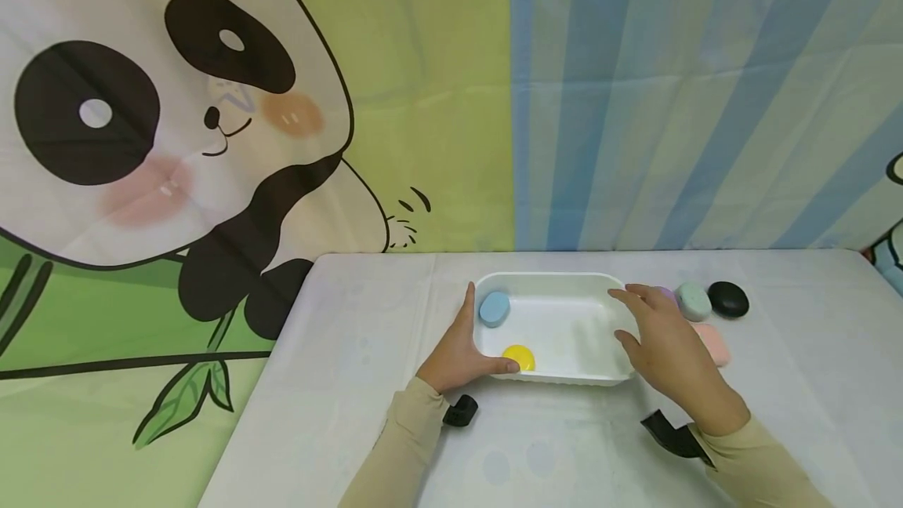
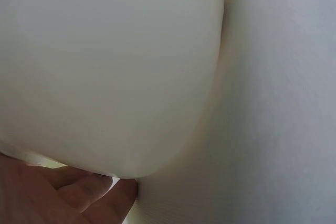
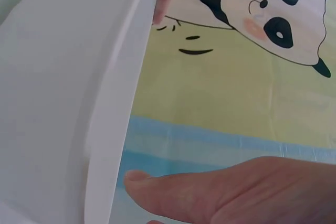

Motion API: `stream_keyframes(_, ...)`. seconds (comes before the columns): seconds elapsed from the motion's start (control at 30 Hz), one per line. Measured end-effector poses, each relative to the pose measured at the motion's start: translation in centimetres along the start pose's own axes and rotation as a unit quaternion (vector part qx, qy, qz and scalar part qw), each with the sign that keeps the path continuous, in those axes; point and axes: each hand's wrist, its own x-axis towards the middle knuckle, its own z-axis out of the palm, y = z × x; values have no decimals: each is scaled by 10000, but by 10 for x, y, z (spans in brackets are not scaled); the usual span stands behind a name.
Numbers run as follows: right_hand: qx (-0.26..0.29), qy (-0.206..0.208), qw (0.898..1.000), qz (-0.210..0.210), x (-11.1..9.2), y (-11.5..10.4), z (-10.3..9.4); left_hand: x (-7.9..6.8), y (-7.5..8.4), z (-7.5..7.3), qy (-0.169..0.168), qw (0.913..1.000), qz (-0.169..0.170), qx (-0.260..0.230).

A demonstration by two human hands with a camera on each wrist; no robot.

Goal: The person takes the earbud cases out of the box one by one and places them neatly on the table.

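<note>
A white rectangular plastic tray (image 1: 557, 335) rests on the table between both hands. Inside it, a smooth blue oval piece (image 1: 495, 309) lies at the left, and a round yellow piece (image 1: 520, 357) is by the front wall. My left hand (image 1: 462, 351) grips the tray's left front corner, thumb over the front rim and fingers along the outer left side. In the left wrist view, fingertips (image 2: 118, 200) meet the tray's wall. My right hand (image 1: 666, 347) hovers by the right end, thumb and fingers spread. Its thumb (image 3: 168, 192) stands just off the rim in the right wrist view.
Right of the tray lie more smooth rounded pieces: mint green (image 1: 694, 302), black (image 1: 728, 299), pink (image 1: 712, 343) and a purple one (image 1: 666, 294) partly behind my right hand. A white cloth (image 1: 543, 453) covers the table, and a panda-printed curtain (image 1: 423, 100) hangs behind.
</note>
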Motion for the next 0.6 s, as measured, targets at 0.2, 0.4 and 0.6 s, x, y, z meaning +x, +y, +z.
stream_keyframes(0.2, 124, -187, 9997, -46, 9, -18, 11, -1, 0, -1, -40, 10000, -63, -15)
stream_keyframes(0.4, 139, -321, 9994, 0, 16, -31, 25, -1, 0, -2, -65, 10000, -37, -43)
stream_keyframes(0.6, 236, -347, 9991, -113, 22, -43, 39, 1, 0, -1, -70, 9999, -62, -107)
